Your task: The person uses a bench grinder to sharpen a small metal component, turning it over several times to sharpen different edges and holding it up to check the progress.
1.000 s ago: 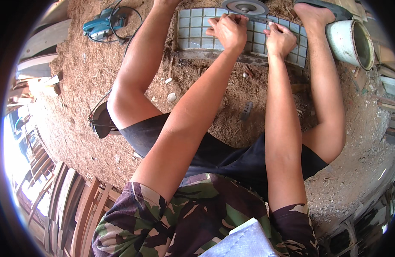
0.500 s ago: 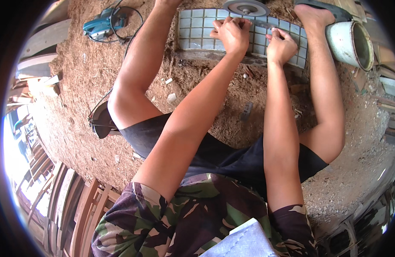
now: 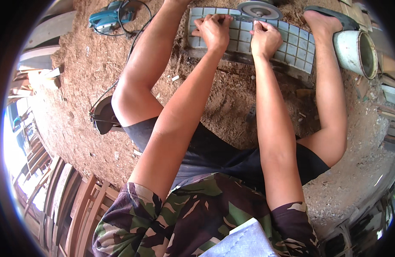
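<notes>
My left hand [image 3: 214, 33] and my right hand [image 3: 266, 40] are over a board of pale square tiles [image 3: 298, 49]. Between their pinched fingertips runs a thin, dark, narrow strip [image 3: 243, 18], looking like metal; its exact kind is too small to make out. Each hand grips one end, fingers closed. Just beyond the strip is a round grey grinding wheel [image 3: 261, 10], its far side cut off by the top of the picture. Strip and wheel rim lie close together; I cannot tell whether they touch.
A white bucket [image 3: 349, 51] lies on its side by my right foot. At the far left sits a blue corded power tool [image 3: 109, 19]. A dark circular saw-like tool [image 3: 105, 116] is beside my left knee. Wood pieces [image 3: 62, 188] are stacked along the left.
Both hands, with the strip between them, have shifted left along the tiles relative to the wheel. The whole view has swung slightly, so the scene sits further right.
</notes>
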`<action>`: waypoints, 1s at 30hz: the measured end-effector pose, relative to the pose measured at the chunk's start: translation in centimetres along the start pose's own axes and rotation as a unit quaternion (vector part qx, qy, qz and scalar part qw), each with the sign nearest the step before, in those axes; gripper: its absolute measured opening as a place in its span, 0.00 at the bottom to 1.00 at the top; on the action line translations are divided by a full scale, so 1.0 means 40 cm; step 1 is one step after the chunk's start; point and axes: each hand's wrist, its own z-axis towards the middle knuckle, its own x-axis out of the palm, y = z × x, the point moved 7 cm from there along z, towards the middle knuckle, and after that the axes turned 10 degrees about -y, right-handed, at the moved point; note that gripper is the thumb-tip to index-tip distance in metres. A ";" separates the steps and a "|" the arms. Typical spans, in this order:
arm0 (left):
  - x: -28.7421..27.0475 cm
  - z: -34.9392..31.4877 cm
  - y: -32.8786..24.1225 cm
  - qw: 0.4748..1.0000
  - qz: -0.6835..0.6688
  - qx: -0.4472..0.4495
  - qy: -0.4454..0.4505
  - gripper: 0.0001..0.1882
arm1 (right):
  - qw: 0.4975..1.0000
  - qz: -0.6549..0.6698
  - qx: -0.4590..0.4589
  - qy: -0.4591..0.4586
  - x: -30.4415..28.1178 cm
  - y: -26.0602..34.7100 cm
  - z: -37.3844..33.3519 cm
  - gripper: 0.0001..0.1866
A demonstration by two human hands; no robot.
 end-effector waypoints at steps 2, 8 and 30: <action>0.006 0.000 -0.001 1.000 -0.005 0.000 0.001 0.15 | 1.000 0.006 0.001 -0.004 0.002 -0.007 0.006 0.09; 0.014 0.002 0.011 1.000 -0.010 0.000 -0.006 0.15 | 1.000 0.010 0.009 -0.004 0.005 -0.002 0.002 0.08; 0.018 0.008 0.009 0.999 0.019 -0.026 -0.009 0.16 | 0.999 0.024 0.046 0.011 0.012 -0.004 0.017 0.08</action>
